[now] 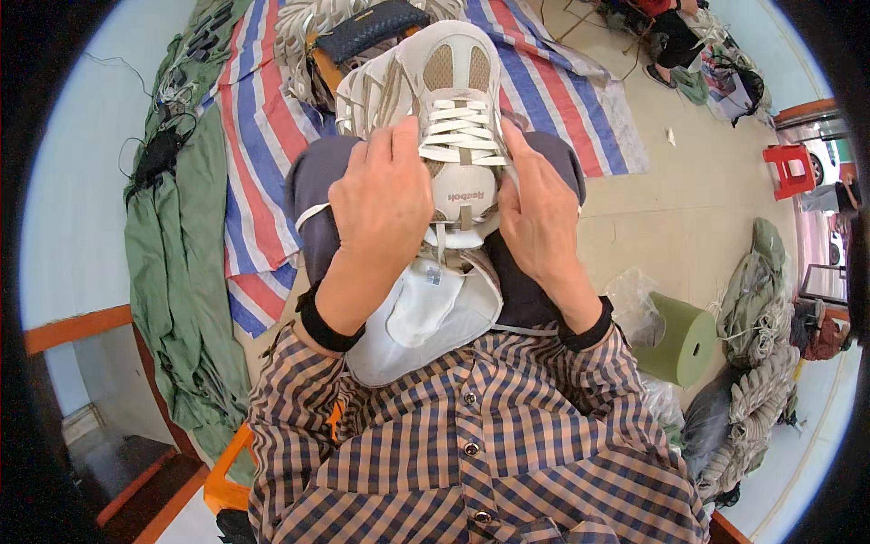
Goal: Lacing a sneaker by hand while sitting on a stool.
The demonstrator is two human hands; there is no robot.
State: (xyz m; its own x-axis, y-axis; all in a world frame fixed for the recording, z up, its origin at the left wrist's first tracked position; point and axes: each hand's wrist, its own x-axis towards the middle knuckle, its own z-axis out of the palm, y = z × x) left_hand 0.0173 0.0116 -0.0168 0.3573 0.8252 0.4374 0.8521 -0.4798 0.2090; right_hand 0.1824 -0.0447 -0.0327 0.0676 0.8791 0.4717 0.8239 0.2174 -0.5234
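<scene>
A white and beige sneaker upper (pixel 465 189) rests on my lap, its toe pointing away from me. Flat white laces (pixel 462 131) criss-cross over its tongue. My left hand (pixel 385 204) grips the left side beside the lace rows, fingertips bent over the edge. On the opposite side, my right hand (pixel 541 213) is closed on the other edge, thumb and fingers near the lace holes. A loose white lace end sticks out left of my left hand. Below the tongue, a pale lining piece (pixel 421 308) lies against my shirt. More beige uppers (pixel 376 91) lie just behind on the left.
A striped red, white and blue sheet (pixel 263 136) covers floor ahead, with a black woven pouch (pixel 373 32) beyond. Green cloth (pixel 172 263) runs along the left. To the right are a green roll (pixel 675 340), a bundle of uppers (pixel 757 408) and a red stool (pixel 789 171). Another person sits far right.
</scene>
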